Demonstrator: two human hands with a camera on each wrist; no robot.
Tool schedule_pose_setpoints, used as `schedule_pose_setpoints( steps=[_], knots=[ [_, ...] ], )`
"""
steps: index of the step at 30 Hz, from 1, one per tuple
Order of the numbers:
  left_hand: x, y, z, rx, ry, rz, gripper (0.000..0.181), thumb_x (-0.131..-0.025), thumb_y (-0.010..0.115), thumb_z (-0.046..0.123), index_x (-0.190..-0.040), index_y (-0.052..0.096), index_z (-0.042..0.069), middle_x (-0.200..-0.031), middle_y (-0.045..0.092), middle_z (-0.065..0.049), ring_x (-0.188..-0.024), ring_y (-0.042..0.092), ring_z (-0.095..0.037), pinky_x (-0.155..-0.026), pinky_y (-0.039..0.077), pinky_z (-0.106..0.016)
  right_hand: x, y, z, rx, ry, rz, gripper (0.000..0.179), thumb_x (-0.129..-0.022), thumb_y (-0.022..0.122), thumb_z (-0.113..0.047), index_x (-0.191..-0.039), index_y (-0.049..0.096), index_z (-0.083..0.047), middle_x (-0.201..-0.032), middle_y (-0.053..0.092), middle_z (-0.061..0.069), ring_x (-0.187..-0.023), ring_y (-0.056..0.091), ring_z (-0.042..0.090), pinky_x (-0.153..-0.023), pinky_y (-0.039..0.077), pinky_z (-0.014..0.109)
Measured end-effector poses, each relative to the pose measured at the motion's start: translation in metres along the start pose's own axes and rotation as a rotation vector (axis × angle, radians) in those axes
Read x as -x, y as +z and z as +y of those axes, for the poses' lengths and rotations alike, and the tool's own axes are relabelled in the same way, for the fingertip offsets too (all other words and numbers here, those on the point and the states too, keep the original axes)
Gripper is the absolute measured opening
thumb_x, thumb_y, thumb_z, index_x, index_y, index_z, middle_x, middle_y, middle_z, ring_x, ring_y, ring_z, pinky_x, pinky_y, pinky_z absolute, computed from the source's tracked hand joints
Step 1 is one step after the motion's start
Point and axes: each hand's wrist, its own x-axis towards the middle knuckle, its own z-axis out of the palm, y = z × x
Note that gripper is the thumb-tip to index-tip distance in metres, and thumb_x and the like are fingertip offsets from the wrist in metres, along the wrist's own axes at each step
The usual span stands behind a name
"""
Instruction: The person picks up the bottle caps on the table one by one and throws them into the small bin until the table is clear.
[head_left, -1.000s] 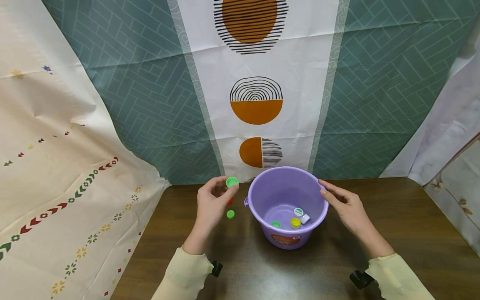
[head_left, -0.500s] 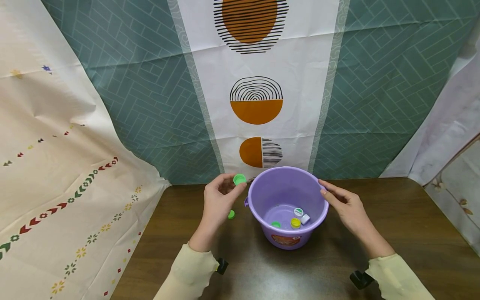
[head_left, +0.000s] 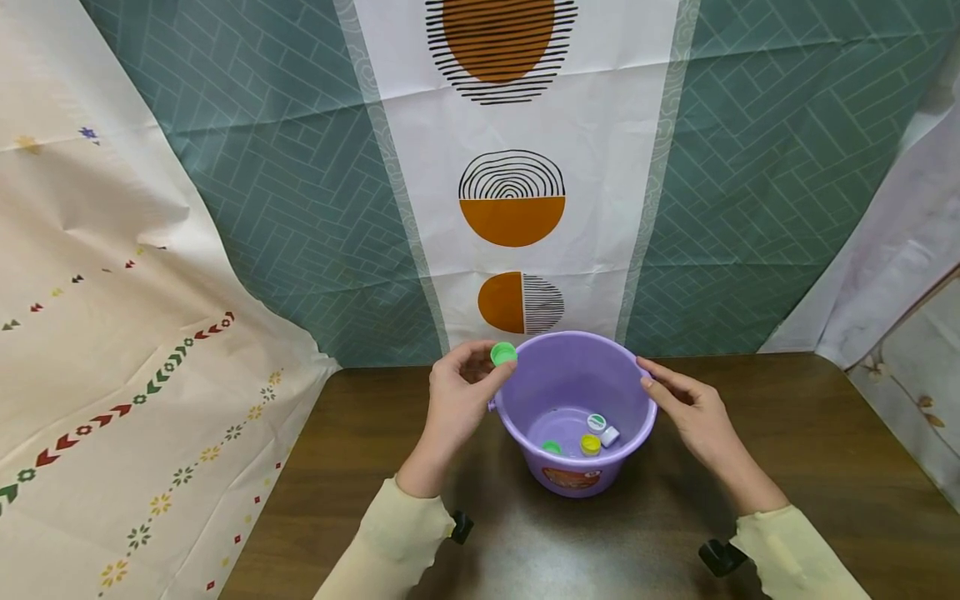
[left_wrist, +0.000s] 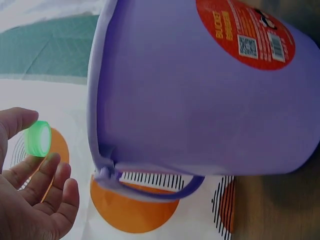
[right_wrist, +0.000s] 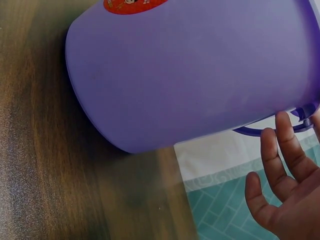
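A green bottle cap point(head_left: 503, 354) is pinched between the thumb and fingers of my left hand point(head_left: 459, 398), at the left rim of a purple bucket point(head_left: 573, 358). The left wrist view shows the cap point(left_wrist: 38, 139) at the fingertips, apart from the bucket's side. My right hand point(head_left: 693, 417) grips the bucket's right rim with thumb and fingers. On the bucket's floor lie a green cap point(head_left: 552, 447), a yellow cap point(head_left: 590, 445), a white cap with a green print point(head_left: 596, 423) and a small white piece point(head_left: 610, 436).
The bucket stands upright on a dark wooden table point(head_left: 360, 467). Its purple handle point(left_wrist: 160, 194) hangs down behind it. A patterned cloth point(head_left: 510, 125) hangs along the table's far edge, and a cream cloth point(head_left: 150, 333) drapes on the left.
My left hand has moved right with the green bottle cap, up to the bucket's rim. A green cap and a red piece on the table are now hidden behind it. The right hand stays put.
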Motion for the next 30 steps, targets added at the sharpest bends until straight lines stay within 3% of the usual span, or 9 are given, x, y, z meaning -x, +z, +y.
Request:
schedule_pose_setpoints(
  steps=[4, 9, 13, 16, 22, 30],
  knots=[
    [0.000, 0.007, 0.003, 0.013, 0.004, -0.019, 0.028, -0.078, 0.075, 0.019, -0.102, 0.068, 0.005, -0.086, 0.067, -0.013, -0.077, 0.063, -0.031, -0.068, 0.055, -0.029, 0.001, 0.000, -0.004, -0.006, -0.003, -0.006, 0.042, -0.092, 0.056, -0.036, -0.133, 0.054, -0.024, -0.131, 0.058, 0.010, -0.099, 0.058, -0.009, -0.077, 0.051, 0.014],
    [0.000, 0.014, 0.007, 0.017, 0.012, -0.035, 0.028, -0.078, 0.075, 0.018, -0.101, 0.068, 0.004, -0.087, 0.068, -0.012, -0.079, 0.063, -0.028, -0.073, 0.055, -0.038, 0.009, -0.001, -0.028, -0.002, -0.002, -0.008, 0.043, -0.093, 0.056, -0.034, -0.132, 0.054, -0.017, -0.130, 0.057, 0.016, -0.096, 0.057, -0.011, -0.076, 0.050, 0.012],
    [0.001, 0.019, 0.007, 0.011, 0.005, -0.039, 0.028, -0.078, 0.076, 0.018, -0.101, 0.068, 0.005, -0.087, 0.068, -0.010, -0.079, 0.063, -0.027, -0.072, 0.054, -0.030, 0.011, -0.001, -0.035, -0.010, 0.013, 0.001, 0.042, -0.093, 0.056, -0.035, -0.131, 0.056, -0.017, -0.129, 0.058, 0.015, -0.095, 0.057, -0.011, -0.076, 0.051, 0.014],
    [-0.001, 0.024, -0.002, 0.010, 0.006, -0.042, 0.028, -0.077, 0.077, 0.022, -0.101, 0.069, 0.009, -0.087, 0.069, -0.006, -0.079, 0.063, -0.022, -0.072, 0.054, -0.028, 0.011, -0.001, -0.037, -0.012, 0.014, 0.005, 0.042, -0.093, 0.056, -0.034, -0.131, 0.056, -0.017, -0.128, 0.059, 0.015, -0.094, 0.058, -0.010, -0.076, 0.051, 0.014],
    [-0.007, 0.032, -0.020, 0.002, 0.034, -0.045, 0.029, -0.074, 0.078, 0.033, -0.099, 0.070, 0.019, -0.086, 0.068, 0.001, -0.079, 0.063, -0.013, -0.073, 0.054, -0.033, 0.009, -0.001, -0.028, -0.012, -0.002, -0.007, 0.043, -0.093, 0.056, -0.033, -0.132, 0.055, -0.016, -0.128, 0.058, 0.017, -0.095, 0.058, -0.010, -0.076, 0.052, 0.014],
    [-0.006, 0.034, -0.019, -0.021, 0.032, -0.040, 0.028, -0.074, 0.078, 0.034, -0.098, 0.069, 0.022, -0.086, 0.068, 0.004, -0.079, 0.062, -0.011, -0.071, 0.053, -0.026, 0.001, 0.001, -0.002, -0.004, 0.000, -0.009, 0.043, -0.092, 0.056, -0.037, -0.133, 0.053, -0.024, -0.132, 0.057, 0.010, -0.099, 0.057, -0.010, -0.077, 0.051, 0.014]
  ],
)
